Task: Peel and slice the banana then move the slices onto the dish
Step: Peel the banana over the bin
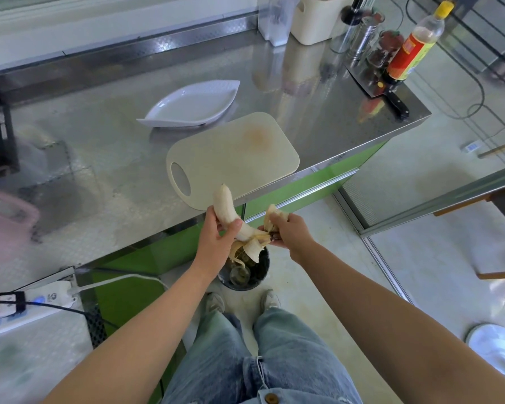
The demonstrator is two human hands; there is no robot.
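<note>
Left grip clenched round the bare banana, just off the surface's near edge, above the bin. Right grip pinches the peel. I tug gently at the stem so the flesh doesn't snap.

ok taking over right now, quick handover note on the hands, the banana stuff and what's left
Hands: left hand grips the banana, nearly all bare; right hand pinches the peel, which is attached at the stem end, over the bin.
Board and dish hold no slices; knife lies far right.
Done: peeling, almost.
Left: drop peel, slice, move slices to dish.
</note>
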